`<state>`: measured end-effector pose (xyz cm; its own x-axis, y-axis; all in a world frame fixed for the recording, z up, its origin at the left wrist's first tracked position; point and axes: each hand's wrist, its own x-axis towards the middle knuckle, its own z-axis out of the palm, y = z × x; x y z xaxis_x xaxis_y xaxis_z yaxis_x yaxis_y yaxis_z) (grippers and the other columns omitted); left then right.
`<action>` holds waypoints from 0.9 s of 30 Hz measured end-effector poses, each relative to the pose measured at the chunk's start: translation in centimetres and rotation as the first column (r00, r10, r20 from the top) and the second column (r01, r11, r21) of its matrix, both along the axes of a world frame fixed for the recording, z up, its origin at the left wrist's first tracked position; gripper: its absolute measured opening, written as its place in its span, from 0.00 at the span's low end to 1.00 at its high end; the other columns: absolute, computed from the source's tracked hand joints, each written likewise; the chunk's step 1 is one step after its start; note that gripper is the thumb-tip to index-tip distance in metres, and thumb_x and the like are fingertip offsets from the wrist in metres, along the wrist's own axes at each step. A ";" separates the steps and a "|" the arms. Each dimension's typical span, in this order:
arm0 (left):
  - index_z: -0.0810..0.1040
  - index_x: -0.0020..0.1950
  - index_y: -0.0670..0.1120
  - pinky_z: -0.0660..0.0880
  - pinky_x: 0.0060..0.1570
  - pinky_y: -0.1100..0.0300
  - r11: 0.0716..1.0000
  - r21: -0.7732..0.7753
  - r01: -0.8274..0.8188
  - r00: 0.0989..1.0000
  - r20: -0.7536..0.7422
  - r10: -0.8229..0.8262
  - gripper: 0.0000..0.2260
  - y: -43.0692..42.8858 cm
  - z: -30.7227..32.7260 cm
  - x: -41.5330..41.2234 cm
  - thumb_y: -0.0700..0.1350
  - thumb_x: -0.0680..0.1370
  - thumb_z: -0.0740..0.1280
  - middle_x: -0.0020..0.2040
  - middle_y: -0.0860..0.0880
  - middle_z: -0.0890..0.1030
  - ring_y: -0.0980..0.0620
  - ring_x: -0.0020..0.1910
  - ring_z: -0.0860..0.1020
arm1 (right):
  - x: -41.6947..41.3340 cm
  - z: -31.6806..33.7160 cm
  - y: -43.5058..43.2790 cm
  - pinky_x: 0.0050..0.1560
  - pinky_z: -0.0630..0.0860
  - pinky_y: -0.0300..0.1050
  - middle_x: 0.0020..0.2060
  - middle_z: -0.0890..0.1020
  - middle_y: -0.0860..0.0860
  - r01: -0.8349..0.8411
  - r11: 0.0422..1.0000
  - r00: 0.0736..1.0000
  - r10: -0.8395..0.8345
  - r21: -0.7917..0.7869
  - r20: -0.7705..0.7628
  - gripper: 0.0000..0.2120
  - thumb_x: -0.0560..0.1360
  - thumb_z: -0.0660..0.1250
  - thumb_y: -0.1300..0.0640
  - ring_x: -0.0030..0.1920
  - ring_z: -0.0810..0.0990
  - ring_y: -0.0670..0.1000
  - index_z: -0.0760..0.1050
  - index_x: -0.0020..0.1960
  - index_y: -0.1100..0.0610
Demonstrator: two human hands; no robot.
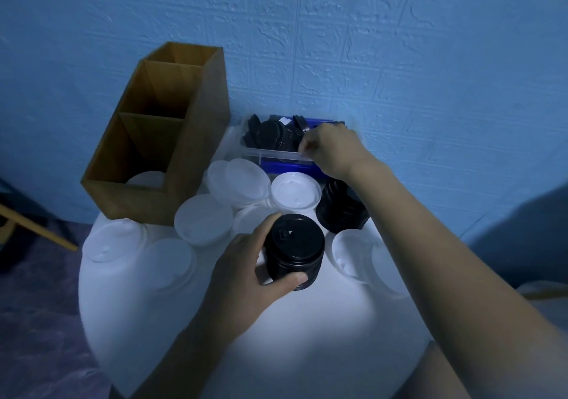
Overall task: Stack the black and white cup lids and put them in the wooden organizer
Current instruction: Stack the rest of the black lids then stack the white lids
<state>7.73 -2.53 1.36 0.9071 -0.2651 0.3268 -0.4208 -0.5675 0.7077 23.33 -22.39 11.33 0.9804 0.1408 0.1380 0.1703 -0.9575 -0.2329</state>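
At upper left your wooden organizer (159, 140) holds one white lid (147, 179). At centre your left hand (246, 263) wraps the black lid stack (294, 251); squeeze unevenly and it could topple onto loose white lids (204, 219) crowding the table (276, 321). Further right, your right hand (330, 149) curls into the bin (270, 152); whether it grips anything I cannot tell.

I log: organizer (196, 152) rear left on the table (246, 337), bin (276, 153) to its right. Loose lids (203, 219) lie before both; one lid (144, 180) in the organizer's front compartment.
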 end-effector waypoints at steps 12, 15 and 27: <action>0.56 0.64 0.83 0.65 0.51 0.81 1.000 -0.004 0.017 1.000 0.005 -0.017 0.42 -0.1 0.1 0.2 0.53 0.67 0.80 0.55 0.77 0.71 0.75 0.59 0.67 | 3.0 0.1 2.7 0.62 0.74 0.53 0.65 0.79 0.50 -0.163 0.984 0.982 0.154 0.076 0.110 0.25 0.76 0.72 0.52 0.63 0.77 0.58 0.74 0.72 0.51; 0.56 0.64 0.83 0.64 0.51 0.81 1.000 -0.010 0.012 1.000 0.003 -0.012 0.41 0.1 0.0 0.2 0.54 0.66 0.79 0.54 0.76 0.72 0.74 0.58 0.67 | 3.9 0.3 3.2 0.62 0.75 0.50 0.62 0.82 0.50 -0.175 0.984 0.984 0.174 0.027 0.022 0.21 0.77 0.68 0.54 0.63 0.76 0.57 0.76 0.70 0.49; 0.51 0.65 0.84 0.65 0.51 0.73 0.999 0.044 0.026 1.000 -0.006 -0.026 0.42 0.2 0.0 0.3 0.59 0.67 0.78 0.58 0.83 0.64 0.74 0.59 0.66 | 4.4 0.7 2.5 0.55 0.75 0.46 0.54 0.84 0.53 -0.141 0.985 0.986 0.148 0.100 -0.075 0.20 0.76 0.72 0.49 0.60 0.76 0.56 0.79 0.67 0.49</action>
<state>8.01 -2.30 1.36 0.9017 -0.3023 0.3091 -0.4316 -0.5870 0.6850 27.73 -19.91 12.00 0.9591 0.2720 0.0779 0.2821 -0.8972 -0.3398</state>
